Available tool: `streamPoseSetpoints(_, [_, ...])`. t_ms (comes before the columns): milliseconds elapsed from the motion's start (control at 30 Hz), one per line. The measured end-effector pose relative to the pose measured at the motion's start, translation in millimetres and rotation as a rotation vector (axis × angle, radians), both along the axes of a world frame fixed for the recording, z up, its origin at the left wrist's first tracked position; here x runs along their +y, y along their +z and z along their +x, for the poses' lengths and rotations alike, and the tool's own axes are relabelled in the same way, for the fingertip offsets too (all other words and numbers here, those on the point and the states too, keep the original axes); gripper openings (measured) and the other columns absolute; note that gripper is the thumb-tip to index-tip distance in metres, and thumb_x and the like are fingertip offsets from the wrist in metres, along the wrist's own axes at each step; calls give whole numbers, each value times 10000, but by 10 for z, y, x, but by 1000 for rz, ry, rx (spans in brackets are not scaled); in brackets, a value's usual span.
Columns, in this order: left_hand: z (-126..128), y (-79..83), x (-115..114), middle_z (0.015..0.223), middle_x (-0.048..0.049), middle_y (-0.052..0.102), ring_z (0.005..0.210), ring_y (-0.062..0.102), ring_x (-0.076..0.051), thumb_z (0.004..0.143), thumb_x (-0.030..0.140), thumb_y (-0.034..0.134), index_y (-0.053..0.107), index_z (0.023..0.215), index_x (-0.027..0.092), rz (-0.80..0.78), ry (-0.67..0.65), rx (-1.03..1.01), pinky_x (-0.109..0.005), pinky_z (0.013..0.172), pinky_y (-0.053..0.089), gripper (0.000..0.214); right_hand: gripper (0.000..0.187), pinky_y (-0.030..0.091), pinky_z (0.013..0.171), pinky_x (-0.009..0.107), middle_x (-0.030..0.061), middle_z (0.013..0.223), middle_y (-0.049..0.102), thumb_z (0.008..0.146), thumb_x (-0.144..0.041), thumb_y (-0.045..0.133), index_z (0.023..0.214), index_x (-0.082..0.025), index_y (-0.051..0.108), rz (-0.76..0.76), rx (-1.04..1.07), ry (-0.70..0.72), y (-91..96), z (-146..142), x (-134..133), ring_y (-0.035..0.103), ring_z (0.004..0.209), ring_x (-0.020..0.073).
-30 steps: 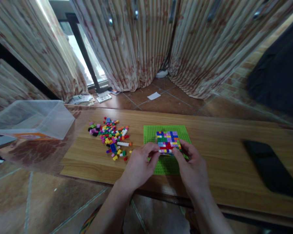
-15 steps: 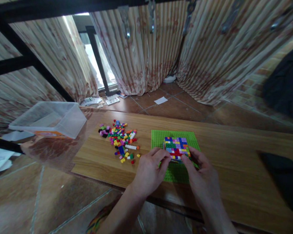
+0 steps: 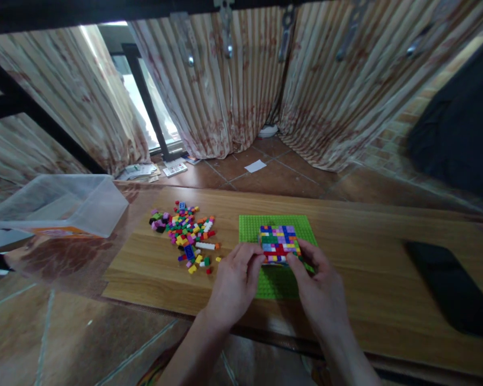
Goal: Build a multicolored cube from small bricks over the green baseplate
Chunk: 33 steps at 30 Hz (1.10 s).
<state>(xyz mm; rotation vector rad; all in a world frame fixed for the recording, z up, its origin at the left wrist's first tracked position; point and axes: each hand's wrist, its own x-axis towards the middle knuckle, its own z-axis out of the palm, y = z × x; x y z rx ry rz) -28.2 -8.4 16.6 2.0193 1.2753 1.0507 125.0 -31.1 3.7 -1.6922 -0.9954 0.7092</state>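
Note:
A square block of many-coloured small bricks stands on a green baseplate on the wooden table. My left hand pinches the block's near left corner with thumb and fingers. My right hand grips its near right corner, fingers curled on the edge. A loose pile of small coloured bricks lies on the table left of the baseplate, apart from both hands.
A clear plastic tub sits at the table's far left corner. A black flat object lies on the table at the right. Striped curtains, a tiled floor and a dark metal frame are beyond the table.
The view has swung about, while both hands stay closed on the near corners of the brick block. Nothing on the table has shifted.

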Motion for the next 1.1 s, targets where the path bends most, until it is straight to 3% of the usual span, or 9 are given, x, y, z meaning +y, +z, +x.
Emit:
streamPoseSetpoints(333, [-27, -8, 21, 932, -41, 690, 847, 654, -130, 893, 152, 564, 688, 897, 217, 81, -61, -43, -230, 746, 528, 140, 415, 495, 885, 436, 130, 1115, 698, 818, -432, 612, 1137, -169, 647, 49, -18, 16, 7, -9, -7, 653, 992, 263])
streamPoseSetpoints(600, [26, -49, 15, 889, -9, 679, 800, 668, -128, 830, 79, 576, 566, 1128, 211, 2, 28, -12, -256, 758, 554, 327, 427, 495, 885, 436, 133, 1130, 695, 824, -424, 603, 1165, -170, 638, 53, -6, 19, 8, -16, -5, 657, 981, 258])
streamPoseSetpoints(1100, [41, -58, 0, 891, -10, 666, 793, 660, -130, 838, 107, 569, 534, 1170, 223, -7, 43, -22, -268, 763, 556, 353, 411, 514, 856, 429, 135, 1127, 697, 821, -414, 610, 1151, -171, 638, 61, -17, 4, 26, -26, -10, 660, 984, 260])
